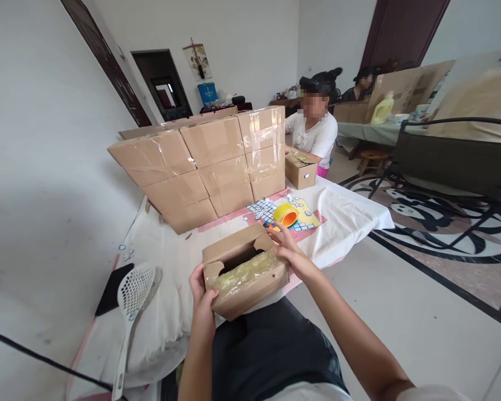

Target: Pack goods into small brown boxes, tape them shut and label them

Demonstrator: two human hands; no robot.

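A small cardboard box (pixel 250 289) with yellowish tape along its top is held tilted at the table's near edge, above my lap. A dark gap shows between its top flaps. My left hand (pixel 202 289) grips the box's left end, thumb on the near side. On the right end, my right hand (pixel 286 248) holds the box with the thumb near the top and the fingers over the far corner. Just beyond that hand lies a roll of yellow tape (pixel 286 214) with an orange core, on a sheet of blue-outlined stickers (pixel 262 210).
A wall of taped cardboard boxes (pixel 217 161) stands across the table. Behind its right end sits a person in a white shirt (pixel 319 136), beside another small carton (pixel 301 171). A white slotted skimmer (pixel 136 292) and a black flat object (pixel 113 288) lie left on the white tablecloth (pixel 167 262).
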